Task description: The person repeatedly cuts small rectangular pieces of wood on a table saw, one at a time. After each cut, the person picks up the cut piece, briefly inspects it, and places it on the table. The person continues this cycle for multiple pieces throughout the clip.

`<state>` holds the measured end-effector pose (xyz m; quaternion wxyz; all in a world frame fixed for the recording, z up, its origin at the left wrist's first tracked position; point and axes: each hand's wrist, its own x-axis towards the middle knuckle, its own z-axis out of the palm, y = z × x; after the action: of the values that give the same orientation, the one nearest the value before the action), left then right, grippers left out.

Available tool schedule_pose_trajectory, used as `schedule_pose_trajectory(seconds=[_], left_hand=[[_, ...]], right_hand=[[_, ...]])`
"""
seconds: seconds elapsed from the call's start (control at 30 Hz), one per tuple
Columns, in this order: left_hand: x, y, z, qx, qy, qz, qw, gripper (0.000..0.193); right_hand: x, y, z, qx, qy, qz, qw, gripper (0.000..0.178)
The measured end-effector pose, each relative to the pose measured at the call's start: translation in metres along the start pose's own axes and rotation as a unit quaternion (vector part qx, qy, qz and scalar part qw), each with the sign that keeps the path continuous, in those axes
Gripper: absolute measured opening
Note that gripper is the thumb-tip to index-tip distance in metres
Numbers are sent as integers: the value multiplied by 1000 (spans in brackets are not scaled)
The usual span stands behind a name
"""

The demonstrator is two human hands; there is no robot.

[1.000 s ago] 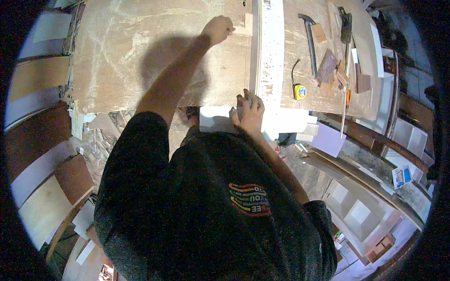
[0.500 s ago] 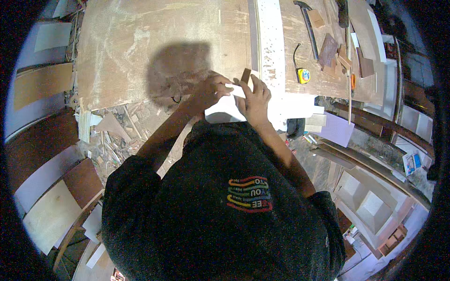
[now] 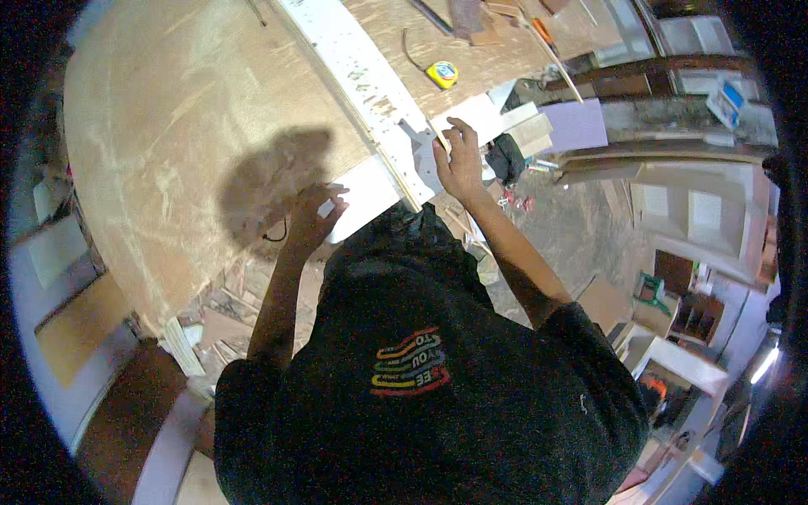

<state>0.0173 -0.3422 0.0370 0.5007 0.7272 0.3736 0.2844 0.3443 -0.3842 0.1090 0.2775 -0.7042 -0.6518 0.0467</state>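
A white board [image 3: 368,195] lies crosswise at the near edge of the worktable, under a long speckled white strip [image 3: 353,71]. At the board's left end is my left hand [image 3: 316,217], its fingers curled over the edge; part of this grip is hidden. My right hand [image 3: 459,164] is on the other side of the speckled strip, with a short, thin light piece of wood [image 3: 438,135] between thumb and fingers. A narrow wooden batten [image 3: 393,174] runs along the strip's left edge and sticks out toward my body.
On the plywood tabletop [image 3: 168,151], a yellow tape measure [image 3: 442,74] lies beyond my right hand. Farther right are wood offcuts [image 3: 484,32], an orange-handled tool [image 3: 543,32] and a thin stick [image 3: 555,61]. Scraps cover the floor, and a pale purple panel [image 3: 574,124] stands at the right.
My hands were together over small white and brown pieces; now they are apart, left hand at the board's end, right hand beyond the strip. The view has turned, so the table appears tilted.
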Motion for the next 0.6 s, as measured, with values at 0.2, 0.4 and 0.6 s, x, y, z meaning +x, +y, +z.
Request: schedule_pose_trajectory(seconds=[0.2, 0.4, 0.6], left_hand=[[-17, 67, -21, -137, -305, -19, 942, 66], [-33, 163, -6, -167, -464, 33, 869, 90], [16, 265, -86, 58, -328, -47, 942, 63]], right_hand=[[19, 52, -10, -40, 37, 18, 998, 34], [97, 157, -12, -216, 56, -29, 974, 50], [144, 242, -1, -200, -66, 147, 966, 73]])
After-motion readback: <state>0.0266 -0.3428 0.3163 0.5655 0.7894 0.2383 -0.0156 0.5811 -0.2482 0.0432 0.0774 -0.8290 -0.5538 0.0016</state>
